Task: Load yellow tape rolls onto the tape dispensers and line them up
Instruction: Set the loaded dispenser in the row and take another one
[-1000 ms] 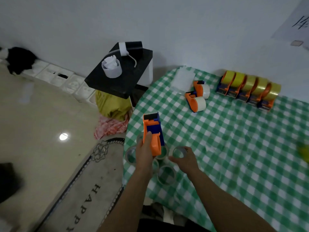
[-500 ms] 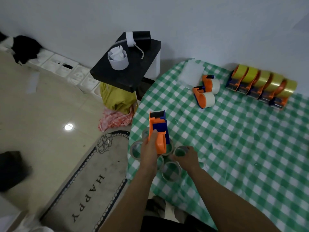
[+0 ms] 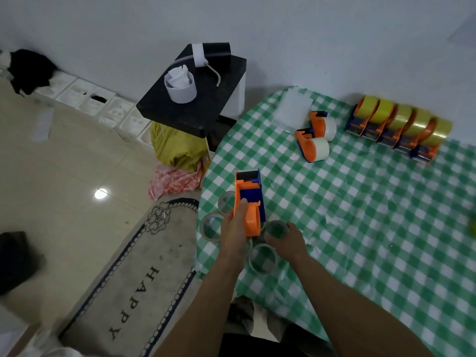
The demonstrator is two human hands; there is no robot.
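My left hand (image 3: 235, 231) grips an empty orange and blue tape dispenser (image 3: 249, 199) above the near left edge of the table. My right hand (image 3: 288, 239) holds a clear tape roll (image 3: 277, 229) just to the dispenser's right. Several more clear rolls (image 3: 263, 258) lie flat around my hands. A row of several dispensers loaded with yellow tape (image 3: 398, 127) stands lined up at the far right. Two orange dispensers with white tape (image 3: 315, 136) sit to the left of that row.
The round table wears a green checked cloth (image 3: 360, 215). A black stand (image 3: 195, 99) with a white cup is beyond the table's left edge. A yellow bag (image 3: 175, 148) and pink cloth lie on the floor below it. A "HAPPY" mat (image 3: 134, 287) lies at my feet.
The view has shifted slightly; the hands and the dispenser stay in nearly the same place, with my right hand still on the clear roll.
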